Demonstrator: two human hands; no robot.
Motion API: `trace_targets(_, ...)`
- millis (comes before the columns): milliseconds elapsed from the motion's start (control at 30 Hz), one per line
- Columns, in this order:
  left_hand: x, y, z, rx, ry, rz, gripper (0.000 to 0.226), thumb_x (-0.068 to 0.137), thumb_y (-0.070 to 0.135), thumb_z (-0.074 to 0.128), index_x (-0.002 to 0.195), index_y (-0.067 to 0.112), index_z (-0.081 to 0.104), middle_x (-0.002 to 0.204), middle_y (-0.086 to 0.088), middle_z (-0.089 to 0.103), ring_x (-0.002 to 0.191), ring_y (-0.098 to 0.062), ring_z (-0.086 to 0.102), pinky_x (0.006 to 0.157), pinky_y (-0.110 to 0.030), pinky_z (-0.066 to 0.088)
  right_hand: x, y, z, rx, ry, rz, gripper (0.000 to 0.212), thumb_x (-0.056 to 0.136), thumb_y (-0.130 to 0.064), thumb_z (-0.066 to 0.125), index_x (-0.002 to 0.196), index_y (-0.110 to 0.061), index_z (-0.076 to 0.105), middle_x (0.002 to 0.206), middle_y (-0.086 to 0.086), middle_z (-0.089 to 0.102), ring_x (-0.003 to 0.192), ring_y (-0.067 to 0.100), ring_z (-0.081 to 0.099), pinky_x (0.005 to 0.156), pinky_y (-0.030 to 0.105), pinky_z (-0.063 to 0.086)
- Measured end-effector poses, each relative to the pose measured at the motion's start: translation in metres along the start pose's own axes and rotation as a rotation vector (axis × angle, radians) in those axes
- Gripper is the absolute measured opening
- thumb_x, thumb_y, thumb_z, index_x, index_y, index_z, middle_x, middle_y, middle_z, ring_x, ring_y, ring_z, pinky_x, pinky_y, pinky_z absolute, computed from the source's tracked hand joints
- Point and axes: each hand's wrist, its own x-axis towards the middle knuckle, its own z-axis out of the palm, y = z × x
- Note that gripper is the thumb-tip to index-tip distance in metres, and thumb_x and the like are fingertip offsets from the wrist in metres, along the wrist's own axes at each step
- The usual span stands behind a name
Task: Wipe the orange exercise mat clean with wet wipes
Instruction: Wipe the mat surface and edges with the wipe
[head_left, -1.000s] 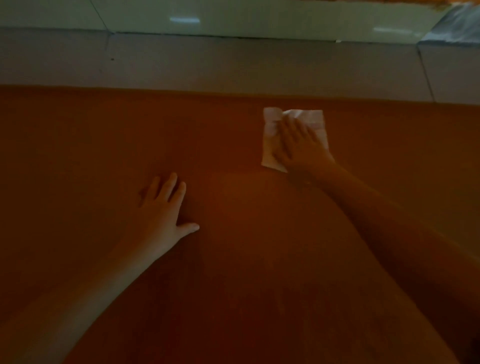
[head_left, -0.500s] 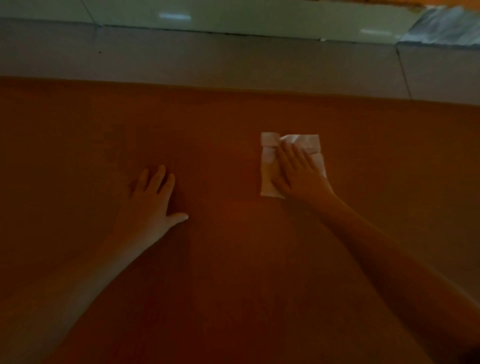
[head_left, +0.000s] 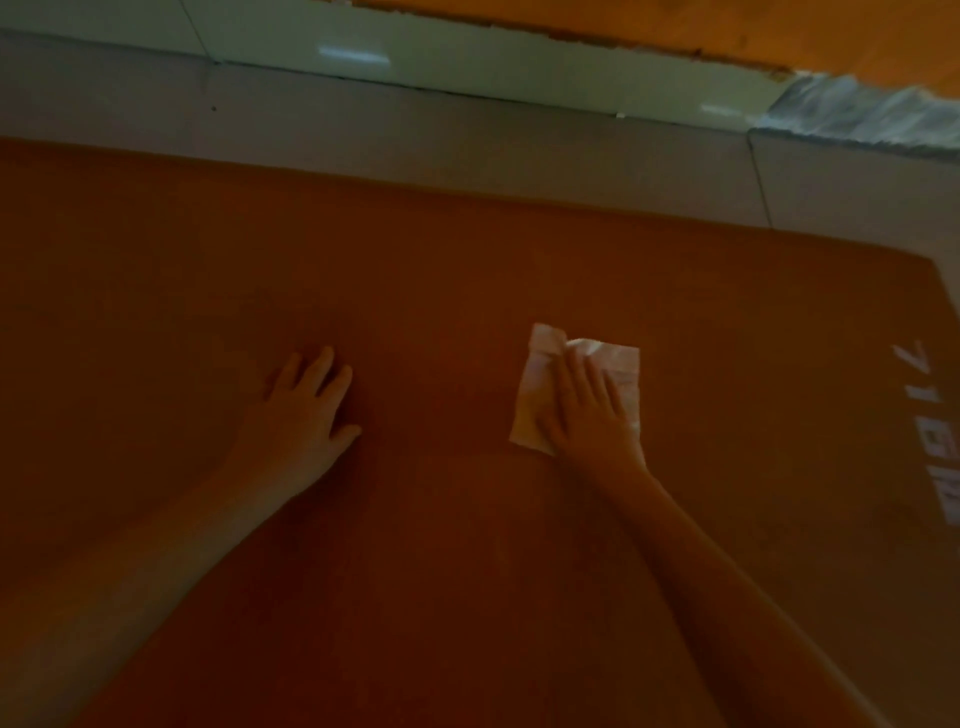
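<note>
1. The right hand (head_left: 587, 410) lies palm down, fingers stretched out and close together, pressing flat on a white wet wipe (head_left: 535, 400); it grips nothing, it only pins the wipe to the surface.
2. The left hand (head_left: 304, 410) rests palm down as well, fingers spread and thumb out to the side, bare on the surface and well apart from the wipe.
3. The wipe is a creased, roughly rectangular sheet, showing to the left of and beyond the right fingers.
4. Both hands and the wipe sit on the orange exercise mat (head_left: 441, 270), which fills most of the view.
5. Pale printed characters (head_left: 930, 426) run along the mat's right edge.
6. Beyond the mat's far edge lies a grey tiled floor (head_left: 467, 140), then a lighter glossy strip.
</note>
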Motion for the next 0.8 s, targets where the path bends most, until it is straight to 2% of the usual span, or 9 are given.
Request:
trace_targets(67, -0.008, 0.004, 0.003, -0.001, -0.027, 0.005, 0.074, 0.097, 0.055, 0.038, 0.155, 0.026, 0.002, 0.160, 0.001, -0.015, 0.148, -0.029, -0.009, 0.120, -0.048, 0.007, -0.001, -0.012, -0.003, 0.069, -0.023, 0.145, 0.072, 0.094, -0.057, -0.001, 0.152, -0.015, -0.010, 0.158, 0.007, -0.017, 0.146, 0.025, -0.013, 0.118, 0.042, -0.007)
trace_targets(100, -0.012, 0.006, 0.005, 0.002, -0.044, 0.008, 0.074, 0.096, 0.056, 0.038, 0.154, 0.026, 0.002, 0.160, 0.001, -0.015, 0.148, -0.029, -0.009, 0.120, -0.048, 0.007, -0.006, -0.024, -0.005, 0.104, -0.037, 0.147, 0.068, 0.098, -0.052, 0.007, 0.152, -0.014, -0.010, 0.158, 0.007, -0.017, 0.146, 0.028, -0.013, 0.118, 0.042, -0.009)
trace_targets(167, -0.022, 0.011, 0.008, 0.018, -0.066, 0.020, 0.075, 0.096, 0.057, 0.037, 0.154, 0.027, 0.001, 0.160, 0.001, -0.016, 0.148, -0.029, -0.009, 0.120, -0.048, 0.008, -0.026, -0.049, -0.001, 0.112, -0.049, -0.005, 0.067, 0.098, -0.048, 0.009, 0.153, -0.014, -0.007, 0.159, 0.007, -0.015, 0.146, 0.029, -0.014, 0.114, 0.041, -0.013)
trace_targets(233, -0.032, 0.016, 0.010, 0.023, -0.084, 0.034, 0.076, 0.095, 0.058, 0.038, 0.154, 0.027, 0.002, 0.160, 0.002, -0.017, 0.148, -0.029, -0.008, 0.120, -0.048, 0.009, -0.054, -0.063, 0.006, 0.073, -0.092, -0.224, 0.072, 0.089, -0.053, -0.001, 0.152, -0.017, -0.007, 0.157, 0.002, -0.019, 0.146, 0.028, -0.015, 0.115, 0.041, -0.015)
trace_targets(300, -0.044, 0.021, 0.013, 0.028, -0.114, 0.053, 0.076, 0.096, 0.058, 0.038, 0.154, 0.027, 0.002, 0.160, 0.002, -0.017, 0.148, -0.028, -0.008, 0.120, -0.048, 0.009, -0.076, -0.053, 0.009, 0.031, -0.144, -0.317, 0.075, 0.088, -0.062, -0.006, 0.151, -0.022, -0.010, 0.155, -0.002, -0.023, 0.146, 0.023, -0.018, 0.118, 0.043, -0.011)
trace_targets(400, -0.060, 0.026, 0.018, 0.056, -0.143, 0.084, 0.072, 0.097, 0.056, 0.035, 0.154, 0.027, 0.001, 0.160, 0.003, -0.016, 0.148, -0.027, -0.009, 0.121, -0.047, 0.007, -0.087, -0.020, 0.007, -0.006, -0.123, -0.160, 0.078, 0.086, -0.065, -0.008, 0.152, -0.022, -0.010, 0.152, -0.003, -0.025, 0.145, 0.019, -0.018, 0.114, 0.036, -0.014)
trace_targets(533, -0.079, 0.031, 0.025, 0.031, -0.155, 0.080, 0.065, 0.101, 0.051, 0.031, 0.155, 0.027, 0.004, 0.161, 0.004, -0.014, 0.148, -0.026, -0.008, 0.120, -0.047, 0.006, -0.093, -0.022, 0.007, 0.103, -0.137, 0.089, 0.065, 0.102, -0.047, 0.017, 0.152, -0.015, -0.011, 0.157, 0.003, -0.023, 0.144, 0.023, -0.020, 0.115, 0.038, -0.014)
trace_targets(667, -0.097, 0.046, 0.029, -0.005, -0.223, 0.084, 0.069, 0.099, 0.056, 0.030, 0.155, 0.025, 0.005, 0.161, 0.003, -0.013, 0.148, -0.027, -0.008, 0.120, -0.050, 0.007, -0.126, -0.063, 0.011, 0.234, -0.204, -0.035, 0.062, 0.103, -0.044, 0.021, 0.152, -0.020, -0.008, 0.158, 0.000, -0.019, 0.143, 0.020, -0.024, 0.115, 0.039, -0.016)
trace_targets(800, -0.108, 0.050, 0.030, -0.050, -0.234, 0.088, 0.074, 0.097, 0.061, 0.030, 0.155, 0.024, 0.004, 0.161, 0.003, -0.013, 0.148, -0.027, -0.008, 0.119, -0.052, 0.005, -0.144, -0.054, 0.003, 0.215, -0.308, -0.085, 0.062, 0.104, -0.044, 0.022, 0.153, -0.020, -0.007, 0.159, 0.001, -0.016, 0.145, 0.019, -0.018, 0.114, 0.036, -0.014)
